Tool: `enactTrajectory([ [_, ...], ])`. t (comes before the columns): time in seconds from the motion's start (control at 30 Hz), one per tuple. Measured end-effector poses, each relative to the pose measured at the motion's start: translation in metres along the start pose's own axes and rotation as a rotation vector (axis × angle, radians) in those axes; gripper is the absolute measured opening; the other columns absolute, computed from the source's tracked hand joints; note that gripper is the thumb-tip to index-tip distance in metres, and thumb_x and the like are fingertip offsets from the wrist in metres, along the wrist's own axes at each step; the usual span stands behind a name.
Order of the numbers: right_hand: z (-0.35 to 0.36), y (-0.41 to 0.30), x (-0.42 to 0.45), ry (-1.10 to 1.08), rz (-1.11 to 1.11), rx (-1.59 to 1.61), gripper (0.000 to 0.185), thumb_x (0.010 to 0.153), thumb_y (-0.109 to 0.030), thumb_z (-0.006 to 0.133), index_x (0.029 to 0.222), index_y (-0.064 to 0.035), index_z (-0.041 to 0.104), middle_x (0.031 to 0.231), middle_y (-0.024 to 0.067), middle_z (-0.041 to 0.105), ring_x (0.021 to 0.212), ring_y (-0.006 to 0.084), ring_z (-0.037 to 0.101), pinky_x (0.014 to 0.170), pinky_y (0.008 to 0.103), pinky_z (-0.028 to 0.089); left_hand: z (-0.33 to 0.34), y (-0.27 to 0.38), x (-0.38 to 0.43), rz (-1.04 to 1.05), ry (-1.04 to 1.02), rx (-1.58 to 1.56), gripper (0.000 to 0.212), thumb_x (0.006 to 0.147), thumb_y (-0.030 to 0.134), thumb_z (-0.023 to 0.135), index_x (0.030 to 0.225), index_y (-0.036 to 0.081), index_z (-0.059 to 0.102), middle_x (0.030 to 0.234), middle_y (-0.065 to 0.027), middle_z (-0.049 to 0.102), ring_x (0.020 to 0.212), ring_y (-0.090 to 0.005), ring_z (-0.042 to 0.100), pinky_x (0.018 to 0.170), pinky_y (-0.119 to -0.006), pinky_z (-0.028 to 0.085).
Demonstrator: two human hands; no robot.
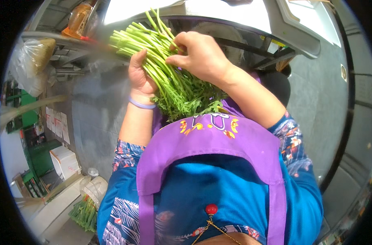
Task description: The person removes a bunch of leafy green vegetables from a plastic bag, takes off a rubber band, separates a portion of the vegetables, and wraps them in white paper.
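Note:
A thick bunch of leafy greens with long pale green stems (155, 52) lies across my left hand (141, 73), stem ends toward the upper left and feathery leaves (189, 98) toward my purple apron (210, 134). My left hand cups the bunch from its left side, the thumb up along the stems; its other fingers are mostly hidden underneath. From the right, my right hand (195, 50) pinches one or a few stems between thumb and forefinger at the bunch's upper side. A lavender band circles my left wrist.
A bright white surface (229, 16) on a dark frame stands beyond my hands. Clear plastic bags (33, 67) hang at the left. At the lower left are a white box (65, 162) and another bundle of greens (85, 212). Grey floor tiles (95, 107) show on both sides.

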State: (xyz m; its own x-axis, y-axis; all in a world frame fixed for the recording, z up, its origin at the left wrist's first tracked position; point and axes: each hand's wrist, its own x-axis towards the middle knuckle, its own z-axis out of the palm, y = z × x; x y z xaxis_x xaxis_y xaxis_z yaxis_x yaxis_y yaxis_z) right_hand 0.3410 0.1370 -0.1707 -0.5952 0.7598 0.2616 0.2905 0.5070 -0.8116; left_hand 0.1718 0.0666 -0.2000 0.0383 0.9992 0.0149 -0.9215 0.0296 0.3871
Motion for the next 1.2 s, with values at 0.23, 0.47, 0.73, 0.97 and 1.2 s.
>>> enactTrajectory([
  [0.23, 0.008, 0.030, -0.002, -0.005, 0.195, 0.185, 0.023, 0.079, -0.024, 0.068, 0.080, -0.0015, 0.070, 0.072, 0.0165, 0.067, 0.069, 0.0274, 0.067, 0.070, 0.0377, 0.052, -0.008, -0.006, -0.004, -0.002, 0.066, 0.026, 0.075, 0.081, 0.011, 0.065, 0.144, -0.010, 0.030, 0.143, -0.0303, 0.042, 0.130, -0.0423, 0.047, 0.112, -0.050, 0.039],
  [0.47, 0.001, 0.037, -0.003, -0.079, 0.487, 0.641, 0.031, 0.086, -0.029, 0.070, 0.080, 0.0016, 0.070, 0.073, 0.0026, 0.066, 0.066, 0.0091, 0.057, 0.063, 0.0260, 0.047, -0.006, -0.009, -0.004, -0.089, 0.006, 0.057, 0.084, 0.080, 0.027, 0.065, 0.150, 0.001, 0.027, 0.152, -0.0279, 0.031, 0.142, -0.0454, 0.029, 0.118, -0.053, 0.024],
  [0.73, -0.033, 0.068, -0.017, -0.318, 0.381, 0.465, 0.023, 0.096, -0.025, 0.059, 0.096, -0.0056, 0.072, 0.075, -0.0024, 0.061, 0.059, 0.0028, 0.047, 0.052, 0.0189, 0.037, -0.010, -0.006, -0.008, -0.084, -0.007, 0.010, 0.080, 0.081, 0.030, 0.065, 0.147, -0.002, 0.033, 0.149, -0.0313, 0.033, 0.142, -0.0480, 0.027, 0.115, -0.061, 0.027],
  [0.97, -0.036, 0.164, -0.046, -0.773, 0.750, 0.222, 0.022, 0.086, -0.020, 0.060, 0.092, -0.0064, 0.076, 0.075, 0.0041, 0.067, 0.059, 0.0122, 0.057, 0.056, 0.0282, 0.048, -0.009, -0.006, -0.007, -0.089, 0.003, 0.024, 0.079, 0.081, 0.031, 0.065, 0.146, -0.001, 0.034, 0.150, -0.0309, 0.033, 0.143, -0.0460, 0.028, 0.114, -0.060, 0.028],
  [1.2, -0.013, 0.222, 0.003, -0.380, 0.904, -0.217, 0.041, 0.096, -0.033, 0.055, 0.106, 0.0030, 0.070, 0.094, 0.0172, 0.072, 0.078, 0.0277, 0.068, 0.074, 0.0376, 0.053, -0.004, -0.006, -0.003, -0.116, 0.019, 0.037, 0.078, 0.082, 0.033, 0.064, 0.146, -0.001, 0.035, 0.151, -0.0324, 0.030, 0.144, -0.0460, 0.025, 0.114, -0.061, 0.028],
])
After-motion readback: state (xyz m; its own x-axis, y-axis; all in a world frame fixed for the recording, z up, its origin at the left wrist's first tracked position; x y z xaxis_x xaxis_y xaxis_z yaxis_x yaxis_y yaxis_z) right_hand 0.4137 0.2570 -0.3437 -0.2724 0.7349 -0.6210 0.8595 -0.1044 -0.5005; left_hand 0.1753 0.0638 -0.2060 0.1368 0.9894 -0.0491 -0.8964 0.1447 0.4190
